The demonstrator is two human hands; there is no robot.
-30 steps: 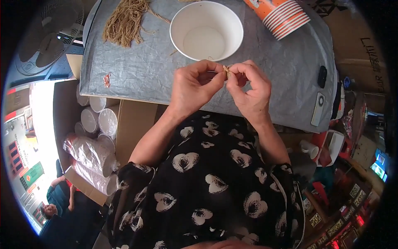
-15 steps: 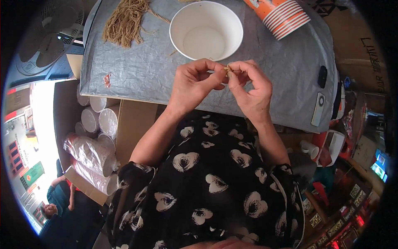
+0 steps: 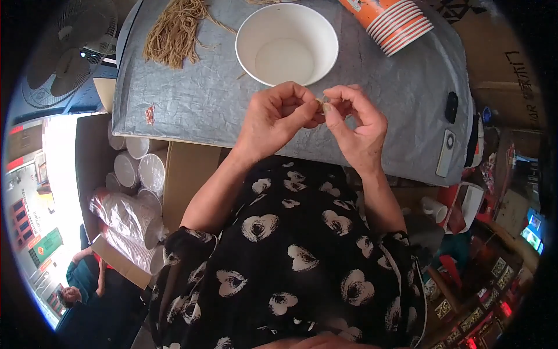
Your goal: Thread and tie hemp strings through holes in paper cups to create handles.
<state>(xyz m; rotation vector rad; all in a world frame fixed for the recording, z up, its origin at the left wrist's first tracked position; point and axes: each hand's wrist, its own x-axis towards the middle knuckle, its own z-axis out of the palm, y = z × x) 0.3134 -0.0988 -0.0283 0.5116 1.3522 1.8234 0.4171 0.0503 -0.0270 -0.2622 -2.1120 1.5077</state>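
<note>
Little changed over the last second: both hands still raised together just above the near edge of the desk [image 3: 407,110], below the white bowl [image 3: 288,43]. Left hand [image 3: 276,119] and right hand [image 3: 354,125] still meeting fingertip to fingertip, pinching a small tan strand [image 3: 319,102] between them; fingers shifted only slightly, right thumb now a bit more upright against the bit. Judged from that: same fine finger work going on, nothing dropped into the bowl yet, bowl looking empty. Too small to tell whether the strand is being peeled, split or twisted.

Around: a bundle of tan fibres [image 3: 174,29] lying at the far left of the grey crinkled cover, well apart from the hands. A stack of orange paper cups [image 3: 401,20] lying on its side at the far right. A small reddish scrap [image 3: 150,113] near the left edge. A dark small object [image 3: 451,107] and a white remote-like bar [image 3: 446,152] at the right edge. Stacks of clear lidded cups [image 3: 136,174] and a bagged sleeve of cups [image 3: 125,218] off the desk to the left; a fan [image 3: 64,52] beyond. Another person [image 3: 81,279] low at the left, far from the work.

Nothing between hands and bowl; path to the bundle also open.
</note>
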